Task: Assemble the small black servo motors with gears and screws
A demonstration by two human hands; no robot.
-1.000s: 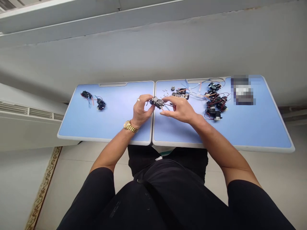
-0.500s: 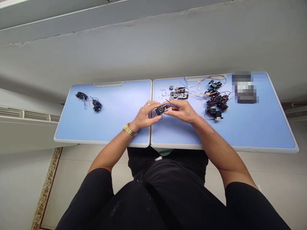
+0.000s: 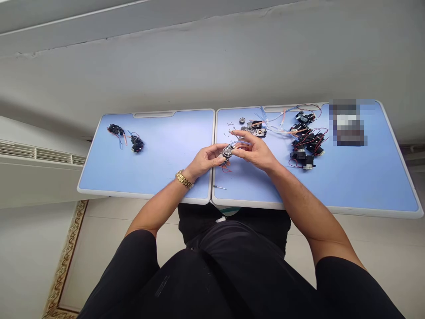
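Note:
Both hands hold a small black gearmotor unit [image 3: 227,152] with a round metal face, just above the seam between the two tabletops. My left hand [image 3: 206,160] grips it from the left and below, and my right hand [image 3: 254,151] pinches it from the right. Pale blue and red wires trail from the unit, and my fingers hide part of its body. Beyond my right fingertips lie tiny screws [image 3: 229,132] and metal gear parts [image 3: 256,131]. A thin metal tool [image 3: 219,187] lies on the table below my hands.
Two light blue folding tabletops [image 3: 166,155] meet at a central seam. Several wired black motor units [image 3: 305,141] lie at the right, and two more [image 3: 126,137] at the left. A pixelated object [image 3: 347,124] sits far right. A wall radiator [image 3: 36,153] stands left.
My hands have turned the motor unit, and its round metal face now points up toward me. A thin metal tool now shows on the table below my hands. The view has shifted slightly.

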